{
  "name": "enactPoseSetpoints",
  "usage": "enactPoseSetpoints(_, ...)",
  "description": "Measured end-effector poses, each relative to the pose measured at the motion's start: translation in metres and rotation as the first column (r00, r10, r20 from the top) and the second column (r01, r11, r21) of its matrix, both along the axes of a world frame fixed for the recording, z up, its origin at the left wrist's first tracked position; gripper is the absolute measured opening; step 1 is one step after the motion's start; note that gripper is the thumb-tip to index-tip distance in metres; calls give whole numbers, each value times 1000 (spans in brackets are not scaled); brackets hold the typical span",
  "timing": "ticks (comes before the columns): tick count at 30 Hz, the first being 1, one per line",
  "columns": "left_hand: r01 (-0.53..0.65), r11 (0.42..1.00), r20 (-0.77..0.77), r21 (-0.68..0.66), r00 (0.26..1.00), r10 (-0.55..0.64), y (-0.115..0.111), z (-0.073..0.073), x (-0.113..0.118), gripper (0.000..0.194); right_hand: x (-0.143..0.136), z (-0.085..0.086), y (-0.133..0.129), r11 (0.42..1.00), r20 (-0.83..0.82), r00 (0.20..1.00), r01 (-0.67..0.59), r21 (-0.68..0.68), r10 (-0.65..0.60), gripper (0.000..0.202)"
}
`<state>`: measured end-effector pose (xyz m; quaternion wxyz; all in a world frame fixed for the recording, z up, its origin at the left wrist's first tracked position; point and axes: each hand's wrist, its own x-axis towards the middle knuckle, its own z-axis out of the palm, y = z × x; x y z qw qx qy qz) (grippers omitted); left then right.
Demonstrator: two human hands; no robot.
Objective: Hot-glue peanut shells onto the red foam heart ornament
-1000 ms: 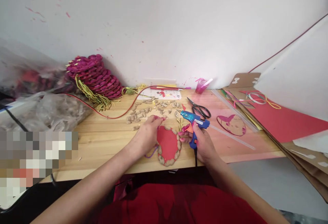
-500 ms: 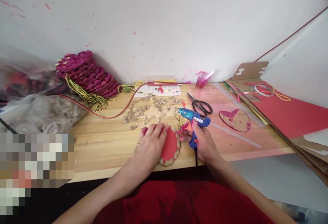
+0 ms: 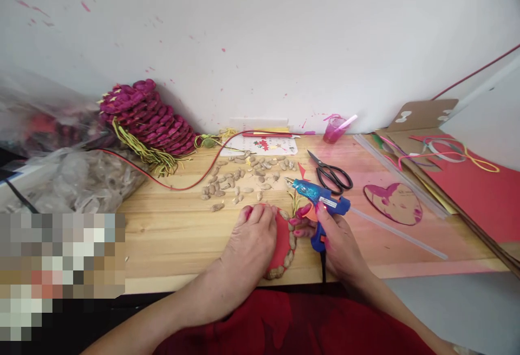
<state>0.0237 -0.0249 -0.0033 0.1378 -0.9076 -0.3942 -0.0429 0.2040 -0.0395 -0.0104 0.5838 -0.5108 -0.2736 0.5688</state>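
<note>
My left hand (image 3: 254, 236) lies over the left side of a red oval piece (image 3: 280, 241) edged with peanuts. Its fingers are bent and pressed together at the piece's top edge, and they hide whatever is under the tips. In my right hand (image 3: 339, 236) is a blue hot glue gun (image 3: 320, 192), its nozzle pointing left above the table. The fingers wrap the handle by the orange trigger, and a clear glue stick (image 3: 400, 233) sticks out behind. Loose peanuts (image 3: 227, 181) lie beyond my left hand. Black-handled scissors (image 3: 331, 173) rest just beyond the gun.
A purple peanut bundle (image 3: 150, 119) with yellow-green tassels leans on the wall. A red cable (image 3: 190, 187) crosses the table. Plastic bags (image 3: 81, 181) stand left. A pink cup (image 3: 337, 129) is at the back; a heart-shaped cardboard piece (image 3: 394, 203) and red sheets (image 3: 479, 187) are right.
The whole view has shifted, so things appear farther right and slightly lower. My left hand still rests on the oval piece, and my right hand keeps hold of the glue gun.
</note>
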Motion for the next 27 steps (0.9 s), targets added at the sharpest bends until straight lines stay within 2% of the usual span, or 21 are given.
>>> enactPoseSetpoints(8, -5, 999, -18, -41, 1000, 4, 4, 3, 4, 33, -1, 2, 0, 999, 6, 1000, 20, -25, -19, 37)
enactPoseSetpoints(17, 16, 999, -36, -47, 999, -17, 4, 1, 6, 26, -2, 7, 0, 993, 36, 997, 71, -99, -68, 45)
enactPoseSetpoints(27, 30, 998, 2, -54, 1000, -30, 2, 9, 3, 20, 0, 9, -1, 988, 13, 998, 64, -141, -63, 45)
